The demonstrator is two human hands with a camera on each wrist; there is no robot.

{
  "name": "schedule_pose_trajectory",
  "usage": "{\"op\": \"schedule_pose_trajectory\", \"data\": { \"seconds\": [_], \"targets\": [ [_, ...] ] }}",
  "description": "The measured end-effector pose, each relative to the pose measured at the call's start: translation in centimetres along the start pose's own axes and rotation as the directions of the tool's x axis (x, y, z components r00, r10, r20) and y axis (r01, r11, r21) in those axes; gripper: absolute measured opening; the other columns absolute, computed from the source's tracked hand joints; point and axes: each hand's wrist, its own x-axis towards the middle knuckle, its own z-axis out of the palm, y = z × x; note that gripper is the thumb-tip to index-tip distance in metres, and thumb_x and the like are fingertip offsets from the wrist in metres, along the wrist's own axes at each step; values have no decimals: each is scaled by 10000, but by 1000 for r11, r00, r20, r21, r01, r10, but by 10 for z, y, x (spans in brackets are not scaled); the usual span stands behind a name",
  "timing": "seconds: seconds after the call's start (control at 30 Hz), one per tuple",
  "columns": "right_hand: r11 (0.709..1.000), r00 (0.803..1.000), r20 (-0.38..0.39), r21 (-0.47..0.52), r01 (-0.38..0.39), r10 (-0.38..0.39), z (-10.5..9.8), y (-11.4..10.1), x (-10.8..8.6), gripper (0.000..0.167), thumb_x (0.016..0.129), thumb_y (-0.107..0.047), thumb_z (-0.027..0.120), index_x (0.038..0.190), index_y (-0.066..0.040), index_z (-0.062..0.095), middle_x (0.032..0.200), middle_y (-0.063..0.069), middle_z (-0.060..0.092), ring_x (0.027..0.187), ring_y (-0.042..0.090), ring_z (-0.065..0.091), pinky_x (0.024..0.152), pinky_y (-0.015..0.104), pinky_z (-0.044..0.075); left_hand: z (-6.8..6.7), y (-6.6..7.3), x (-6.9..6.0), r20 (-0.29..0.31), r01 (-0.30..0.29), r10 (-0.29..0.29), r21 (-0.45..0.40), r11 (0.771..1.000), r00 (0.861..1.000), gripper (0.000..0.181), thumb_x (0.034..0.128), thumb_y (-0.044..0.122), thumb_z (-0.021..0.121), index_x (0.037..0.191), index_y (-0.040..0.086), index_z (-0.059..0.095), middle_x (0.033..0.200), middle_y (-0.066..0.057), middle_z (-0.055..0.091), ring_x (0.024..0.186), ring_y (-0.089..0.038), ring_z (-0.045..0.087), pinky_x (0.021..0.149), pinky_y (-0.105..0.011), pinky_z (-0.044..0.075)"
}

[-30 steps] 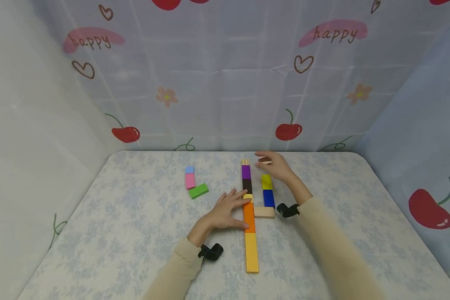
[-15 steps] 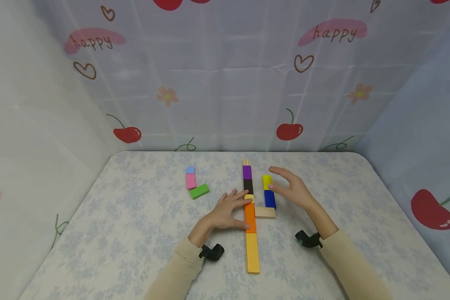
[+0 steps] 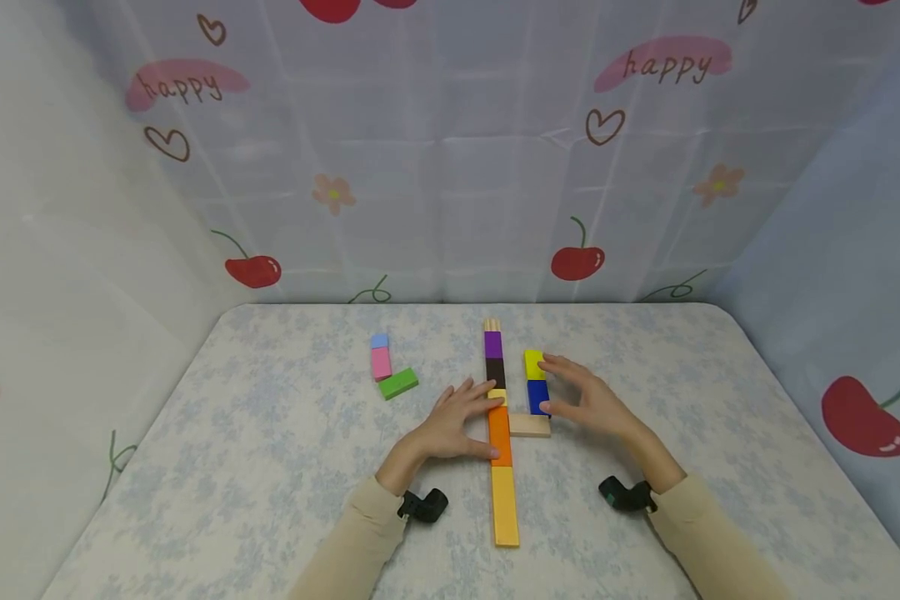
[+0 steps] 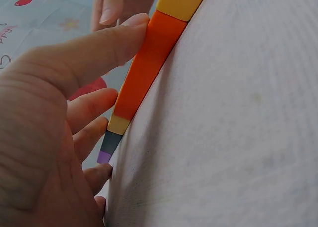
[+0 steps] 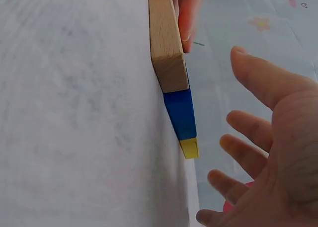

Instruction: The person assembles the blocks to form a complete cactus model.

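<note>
- Touching the orange block (image 3: 500, 432) and the small yellow block (image 3: 501, 395) with left hand (image 3: 453, 425), fingers spread wide, not gripping.
- Spreading right hand (image 3: 596, 404) wide beside the bright yellow block (image 3: 532, 364) and the blue block (image 3: 537, 394); apart from both in the right wrist view, holding nothing.
- Likely to twist or part those two, lying just end to end, by bringing in thumb and fingers unevenly.
- With too firm a left thumb, easy to slide the orange block sideways, out of line with the long yellow block (image 3: 505, 506) nearer the body.
- By the same nudge, perhaps to skew the dark block (image 3: 497, 372) and purple block (image 3: 492, 344) beyond.
- Through the bare wood block (image 3: 530, 426), set crosswise between orange and blue, at risk of passing a push from one side to the other.
- Farther left on the table (image 3: 270, 458), little danger for the green block (image 3: 398, 384) and pink block (image 3: 381, 363), except from a careless left-hand sweep.
</note>
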Motion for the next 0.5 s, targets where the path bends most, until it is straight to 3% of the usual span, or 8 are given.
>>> {"op": "schedule_pose_trajectory", "data": {
  "seconds": [0.27,0.5],
  "targets": [
    [996,999,33,-84,19,-16,7,6,-3,704,848,-397,747,1439,-105,499,1552,173,365,1443,446,257,1098,704,234,0,0,0,2,1,-1,3,1000,1000,773,799,421,785,1469,196,471,1636,-11,215,1530,-316,47,1211,-564,1],
    [995,998,42,-92,45,-42,8,5,-4,663,852,-352,748,1410,-71,527,1530,211,385,1412,465,302,1084,715,244,0,1,0,2,3,-3,-6,1000,1000,773,799,409,788,1470,195,469,1636,-17,216,1528,-327,47,1209,-567,-3]
  ]
}}
